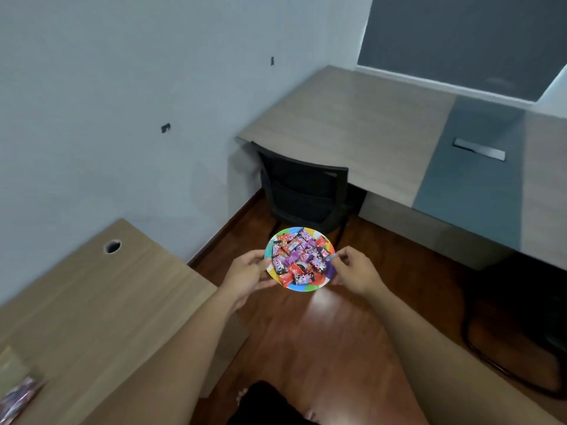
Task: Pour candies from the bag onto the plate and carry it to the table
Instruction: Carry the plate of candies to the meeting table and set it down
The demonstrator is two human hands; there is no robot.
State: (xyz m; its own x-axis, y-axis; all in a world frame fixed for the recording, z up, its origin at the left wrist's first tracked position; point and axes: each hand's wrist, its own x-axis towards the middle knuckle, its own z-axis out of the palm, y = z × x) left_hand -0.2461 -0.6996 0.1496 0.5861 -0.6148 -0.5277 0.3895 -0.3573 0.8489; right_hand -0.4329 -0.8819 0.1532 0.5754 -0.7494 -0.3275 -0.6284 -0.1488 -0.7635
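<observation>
Plate (307,289), round and rainbow-rimmed, held level in mid-air above the wooden floor (331,332), face upward; being circular, it shows no long axis. Wrapped candies (299,259) in red, purple and black lie heaped across it, pointing every way. Left hand (248,276) grips the left rim, right hand (352,273) pinches the right rim, both arms extended forward. A light worktop (352,124) with a black chair (302,191) tucked beneath stands ahead. A second worktop (92,302) lies at left, bearing the candy bag (18,400) at its near edge.
</observation>
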